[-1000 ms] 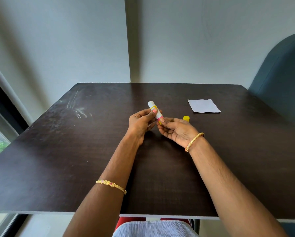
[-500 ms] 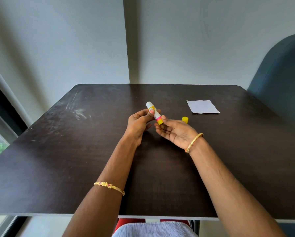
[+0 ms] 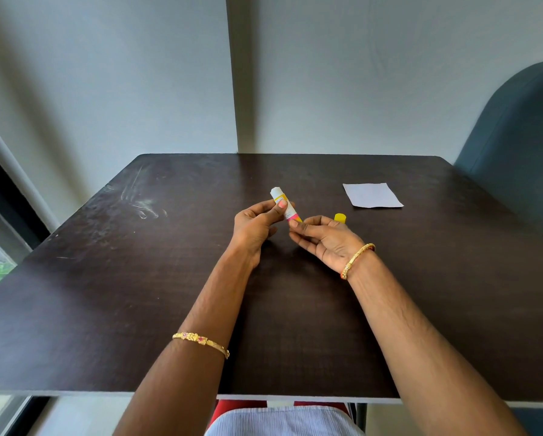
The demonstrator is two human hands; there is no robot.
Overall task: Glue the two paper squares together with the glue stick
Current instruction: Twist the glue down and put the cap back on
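Note:
An uncapped glue stick, white with yellow and pink bands, is held tilted above the middle of the dark table. My left hand grips its barrel between thumb and fingers. My right hand, palm up, pinches the stick's lower yellow end with its fingertips. The yellow cap stands on the table just behind my right hand. White paper lies flat at the far right of the table; I cannot tell whether it is one square or two stacked.
A dark blue chair back rises beyond the table's right edge. A window frame runs along the left. The wall stands right behind the table's far edge.
The glue stick has tipped a little more to the left and its top has risen slightly. My right fingertips stay at its lower end. Cap and paper have not moved.

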